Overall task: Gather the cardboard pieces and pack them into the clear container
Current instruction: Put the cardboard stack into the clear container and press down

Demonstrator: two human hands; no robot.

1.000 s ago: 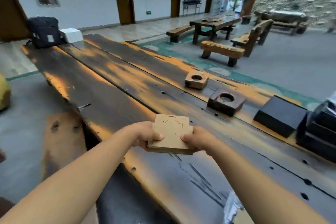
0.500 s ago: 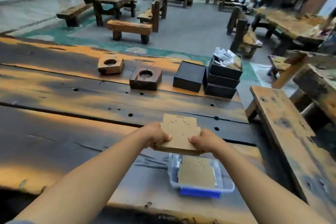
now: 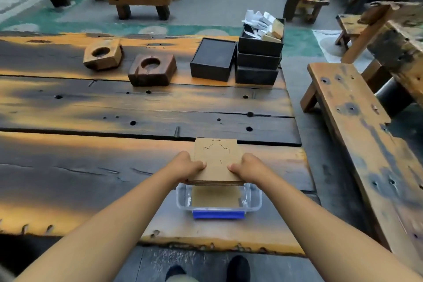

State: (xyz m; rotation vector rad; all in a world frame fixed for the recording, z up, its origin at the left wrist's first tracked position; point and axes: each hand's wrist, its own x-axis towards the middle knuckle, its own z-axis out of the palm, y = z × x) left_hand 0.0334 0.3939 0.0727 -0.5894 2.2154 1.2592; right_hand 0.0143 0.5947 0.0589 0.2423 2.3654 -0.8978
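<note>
I hold a flat stack of brown cardboard pieces (image 3: 216, 159) between both hands, with cut lines on its top sheet. My left hand (image 3: 186, 166) grips its left edge and my right hand (image 3: 248, 167) grips its right edge. The stack hovers just above the far half of the clear container (image 3: 254, 199), which sits near the table's front edge and has a blue clip on its near side. More cardboard (image 3: 216, 197) lies flat inside the container; the stack hides its far part.
Two wooden blocks with round holes (image 3: 103, 54) (image 3: 152, 70), a black box (image 3: 212, 58) and stacked black trays (image 3: 259, 57) holding paper scraps stand at the table's far side. A wooden bench (image 3: 357, 126) runs along the right. My shoes show below the table edge.
The view swung right and down along the table. The stack, held in both hands throughout, has come over the clear container and sits lower and closer to it.
</note>
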